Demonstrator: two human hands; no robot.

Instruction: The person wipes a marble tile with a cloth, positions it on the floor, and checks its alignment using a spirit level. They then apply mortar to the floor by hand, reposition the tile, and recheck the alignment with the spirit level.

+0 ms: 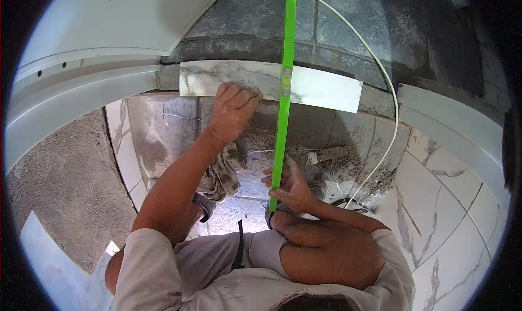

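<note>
Currently, the step in hand looks like a level check: the green spirit level [284, 109] crosses the marble-patterned tile strip [323, 90] at upper centre. Near the middle, the right hand [296, 188] has its grip closed on the level's lower end. The left hand [234, 112] curls at the strip's lower edge; whether its grip pinches it, I cannot tell. Any adjustment calls for light pressure and a steady level.

white cable [397, 112] — curved, right of centre | crumpled rag [223, 176] — left of centre | marbled tiles [451, 216], far right
</note>
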